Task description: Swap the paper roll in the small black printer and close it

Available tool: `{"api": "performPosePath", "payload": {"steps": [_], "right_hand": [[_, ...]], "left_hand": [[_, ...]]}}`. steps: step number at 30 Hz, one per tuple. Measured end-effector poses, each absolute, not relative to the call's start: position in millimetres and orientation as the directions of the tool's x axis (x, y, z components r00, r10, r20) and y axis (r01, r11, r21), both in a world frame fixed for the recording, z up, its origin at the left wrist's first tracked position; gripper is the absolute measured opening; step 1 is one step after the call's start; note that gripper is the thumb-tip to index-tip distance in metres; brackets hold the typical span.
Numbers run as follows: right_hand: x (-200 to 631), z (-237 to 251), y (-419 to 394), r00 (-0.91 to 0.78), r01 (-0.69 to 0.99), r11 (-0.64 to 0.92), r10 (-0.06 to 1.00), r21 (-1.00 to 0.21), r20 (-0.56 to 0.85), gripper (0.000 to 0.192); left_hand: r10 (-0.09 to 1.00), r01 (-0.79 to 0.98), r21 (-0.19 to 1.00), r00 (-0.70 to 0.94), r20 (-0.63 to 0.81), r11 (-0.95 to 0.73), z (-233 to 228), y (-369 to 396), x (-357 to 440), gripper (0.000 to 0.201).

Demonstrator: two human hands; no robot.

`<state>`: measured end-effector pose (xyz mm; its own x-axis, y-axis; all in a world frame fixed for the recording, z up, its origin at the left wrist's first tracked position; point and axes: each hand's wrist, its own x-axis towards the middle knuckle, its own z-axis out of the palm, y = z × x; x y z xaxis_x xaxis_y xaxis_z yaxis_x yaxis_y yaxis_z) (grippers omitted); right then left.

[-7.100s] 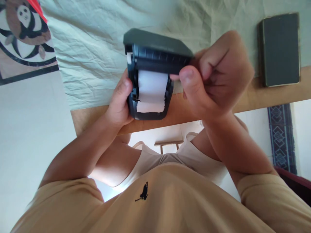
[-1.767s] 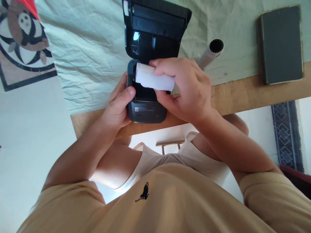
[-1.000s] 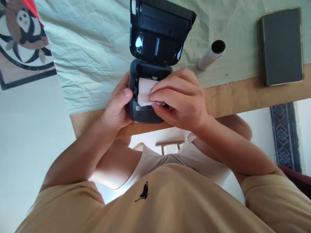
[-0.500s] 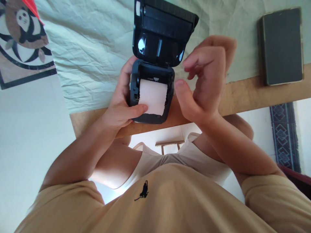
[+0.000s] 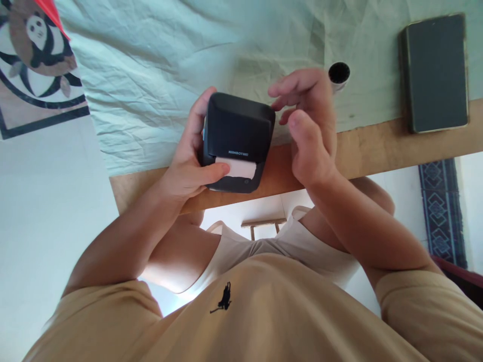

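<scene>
Left hand (image 5: 188, 168) grip holds the printer (image 5: 237, 141) at the bench (image 5: 377, 146) edge, thumb pinning the paper strip (image 5: 237, 169); right hand (image 5: 309, 125) open beside the lid; risk: strip slips back inside if the thumb lifts.

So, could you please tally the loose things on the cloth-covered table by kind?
Black label printer, lid shut, paper strip showing, gripped by the left hand: 1
Cardboard tube, behind the open right hand: 1
Dark book: 1
Total: 3
</scene>
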<state>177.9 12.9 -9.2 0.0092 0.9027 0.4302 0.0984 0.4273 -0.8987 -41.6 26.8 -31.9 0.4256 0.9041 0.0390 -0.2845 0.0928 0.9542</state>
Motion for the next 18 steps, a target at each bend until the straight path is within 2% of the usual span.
{"api": "performPosePath", "payload": {"steps": [3,5,7,9,12,15,18], "right_hand": [[178.1,-12.0,13.5,-0.119,0.161,0.404,0.914,-0.901,0.389,0.036],[177.0,-13.1,14.6,-0.2,0.202,0.412,0.906,-0.889,0.374,0.046],[175.4,-13.0,15.2,-0.258,0.254,0.438,0.89,-0.862,0.376,0.052],[174.0,-12.2,15.0,-0.305,0.312,0.459,0.878,-0.832,0.369,0.055],[173.5,-11.6,14.1,-0.327,0.338,0.471,0.871,-0.815,0.368,0.057],[175.1,-12.3,13.7,-0.339,0.34,0.462,0.873,-0.819,0.351,0.06],[176.9,-13.9,14.1,-0.354,0.332,0.453,0.873,-0.827,0.335,0.063]], "left_hand": [[0.905,-0.236,0.961,0.424,-0.029,0.141,-27.2,23.9,-42.3,0.108],[0.892,-0.251,0.958,0.453,-0.01,0.138,-26.8,22.9,-42.7,0.108],[0.886,-0.289,0.952,0.461,0.044,0.104,-27.1,21.4,-42.1,0.098],[0.895,-0.312,0.948,0.438,0.082,0.066,-26.7,18.9,-40.2,0.077],[0.926,-0.308,0.949,0.373,0.048,0.075,-23.8,14.7,-36.4,0.053],[0.941,-0.324,0.939,0.338,-0.003,0.119,-21.2,12.7,-34.3,0.043],[0.937,-0.339,0.931,0.35,-0.011,0.138,-21.6,13.3,-34.5,0.044]]}}
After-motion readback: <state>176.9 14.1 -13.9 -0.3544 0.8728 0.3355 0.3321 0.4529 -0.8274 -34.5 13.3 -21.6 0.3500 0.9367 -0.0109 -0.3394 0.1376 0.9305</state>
